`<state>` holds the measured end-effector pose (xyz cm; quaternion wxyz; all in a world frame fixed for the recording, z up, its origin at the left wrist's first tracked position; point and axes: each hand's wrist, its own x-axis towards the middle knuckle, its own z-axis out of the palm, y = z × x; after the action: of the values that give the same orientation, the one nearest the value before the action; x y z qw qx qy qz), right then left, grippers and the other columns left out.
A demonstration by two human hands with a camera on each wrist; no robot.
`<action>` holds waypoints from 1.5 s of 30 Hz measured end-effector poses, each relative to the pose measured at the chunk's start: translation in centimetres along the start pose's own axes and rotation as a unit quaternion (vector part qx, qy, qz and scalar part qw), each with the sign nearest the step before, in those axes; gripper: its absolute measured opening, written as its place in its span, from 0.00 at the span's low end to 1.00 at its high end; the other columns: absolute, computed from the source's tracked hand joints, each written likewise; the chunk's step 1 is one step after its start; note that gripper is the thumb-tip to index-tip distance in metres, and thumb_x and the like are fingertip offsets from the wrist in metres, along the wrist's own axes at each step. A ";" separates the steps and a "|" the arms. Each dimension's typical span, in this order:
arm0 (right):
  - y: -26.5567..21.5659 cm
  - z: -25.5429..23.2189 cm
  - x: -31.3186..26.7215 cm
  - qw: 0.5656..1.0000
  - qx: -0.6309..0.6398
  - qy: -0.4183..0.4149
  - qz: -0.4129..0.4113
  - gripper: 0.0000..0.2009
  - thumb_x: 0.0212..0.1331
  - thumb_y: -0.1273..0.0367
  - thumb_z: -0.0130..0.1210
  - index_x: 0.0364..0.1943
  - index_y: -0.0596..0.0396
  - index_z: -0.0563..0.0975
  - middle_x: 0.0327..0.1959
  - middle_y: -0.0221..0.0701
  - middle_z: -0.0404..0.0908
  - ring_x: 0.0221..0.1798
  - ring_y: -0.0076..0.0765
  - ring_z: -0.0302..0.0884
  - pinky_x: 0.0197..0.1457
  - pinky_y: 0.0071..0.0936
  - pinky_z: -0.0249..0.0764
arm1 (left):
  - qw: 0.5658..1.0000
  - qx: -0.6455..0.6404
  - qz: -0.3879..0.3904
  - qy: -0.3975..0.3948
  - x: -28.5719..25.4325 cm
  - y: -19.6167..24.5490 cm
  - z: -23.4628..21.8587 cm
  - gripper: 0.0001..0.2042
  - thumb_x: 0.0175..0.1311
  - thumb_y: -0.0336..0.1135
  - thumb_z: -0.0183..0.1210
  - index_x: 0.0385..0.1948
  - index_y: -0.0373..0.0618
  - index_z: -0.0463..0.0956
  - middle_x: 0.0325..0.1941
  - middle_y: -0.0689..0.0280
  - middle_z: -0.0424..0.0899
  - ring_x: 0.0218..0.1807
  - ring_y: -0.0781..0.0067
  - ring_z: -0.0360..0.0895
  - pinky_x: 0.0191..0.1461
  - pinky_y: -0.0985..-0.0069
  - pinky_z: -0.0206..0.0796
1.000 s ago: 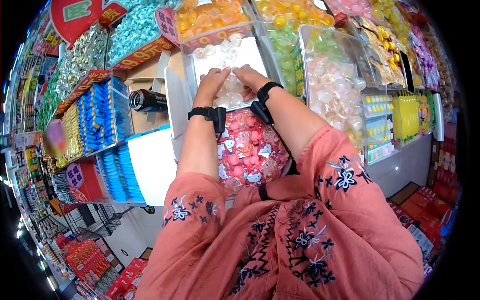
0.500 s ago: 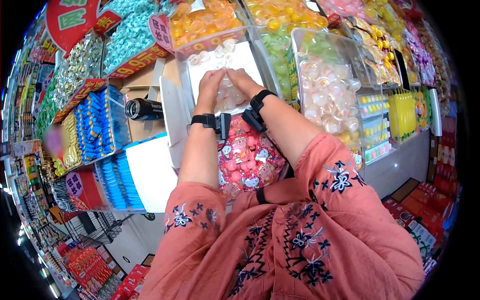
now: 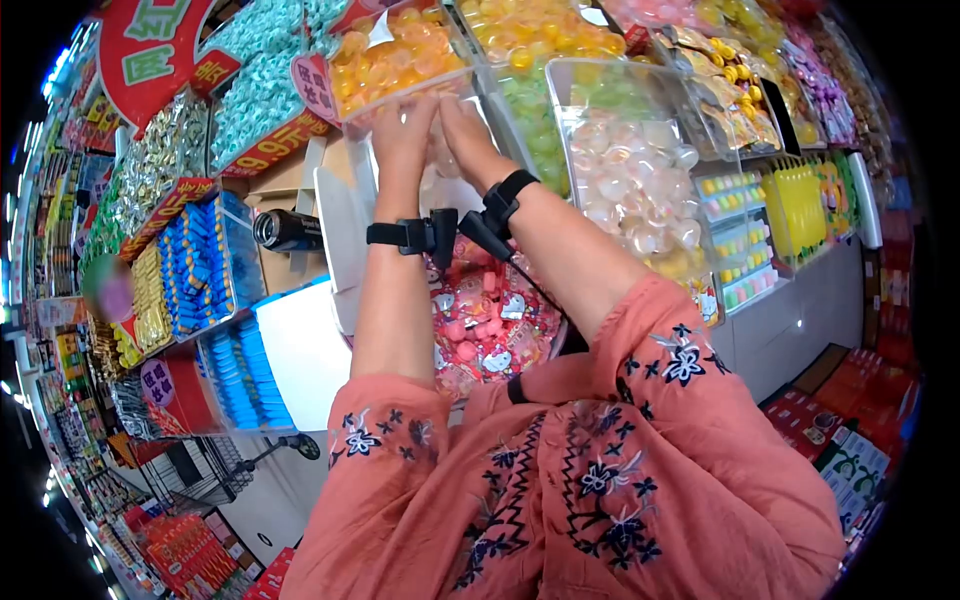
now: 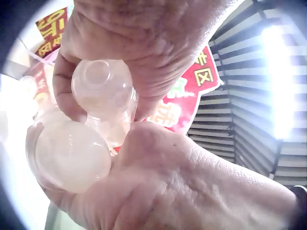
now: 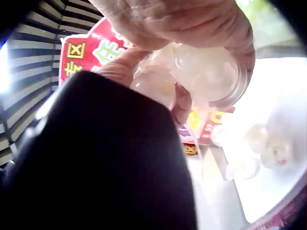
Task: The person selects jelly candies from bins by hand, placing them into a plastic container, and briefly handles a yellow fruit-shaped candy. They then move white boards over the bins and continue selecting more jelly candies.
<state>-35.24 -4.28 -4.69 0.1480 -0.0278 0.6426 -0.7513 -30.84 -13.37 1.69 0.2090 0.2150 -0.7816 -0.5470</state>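
In the head view my left hand (image 3: 402,140) and right hand (image 3: 465,140) are side by side above a clear bin (image 3: 512,125) with a white bottom. Round clear jelly cups with whitish filling are gathered between them. The left wrist view shows my left fingers curled about one jelly cup (image 4: 101,85), while the right hand below holds another jelly cup (image 4: 72,155). Seen from the right wrist, the right palm curves over a jelly cup (image 5: 211,74), with left fingertips close beneath. A black wrist camera (image 5: 120,158) hides part of the left hand there.
Several loose jelly cups (image 5: 256,139) lie on the bin's white bottom. Beyond is a bin of orange jelly cups (image 3: 395,60); to the right, a tub of pale jelly cups (image 3: 635,175). Pink candy packs (image 3: 490,320) sit nearer me. A black bottle (image 3: 285,230) lies at left.
My hands came together around the jelly cups in the bin, then moved forward toward the orange bin, carrying cups between them. The head view has shifted slightly.
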 end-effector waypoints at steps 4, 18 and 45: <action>-11.1 -1.7 -3.6 0.990 -0.077 -0.007 -0.119 0.27 0.68 0.51 0.45 0.53 0.64 0.74 0.50 0.51 0.81 0.53 0.52 0.79 0.55 0.39 0.73 | 0.988 -0.045 0.143 0.022 -0.2 5.7 0.3 0.21 0.55 0.48 0.68 0.37 0.36 0.81 0.37 0.50 0.85 0.43 0.55 0.82 0.49 0.66 0.71; -19.4 -22.2 -10.4 0.880 -0.360 0.246 -0.187 0.24 0.69 0.52 0.50 0.51 0.63 0.78 0.47 0.43 0.84 0.49 0.38 0.81 0.53 0.33 0.74 | 0.935 -0.143 0.309 -0.094 -11.1 13.3 13.0 0.21 0.65 0.47 0.63 0.49 0.39 0.79 0.45 0.56 0.83 0.49 0.59 0.79 0.56 0.69 0.69; 1.2 -0.4 -5.5 0.958 -0.150 -0.060 0.236 0.31 0.62 0.60 0.54 0.60 0.72 0.60 0.45 0.49 0.75 0.35 0.48 0.80 0.32 0.37 0.81 | 0.903 0.330 -0.117 -0.248 4.3 -11.8 -0.2 0.45 0.51 0.64 0.65 0.69 0.46 0.64 0.70 0.39 0.67 0.69 0.42 0.68 0.70 0.57 0.63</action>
<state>-29.89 -2.63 -5.13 0.3537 0.0582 0.7258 -0.5871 -32.94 -19.60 -9.04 -0.1399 0.2188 -0.9134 -0.3135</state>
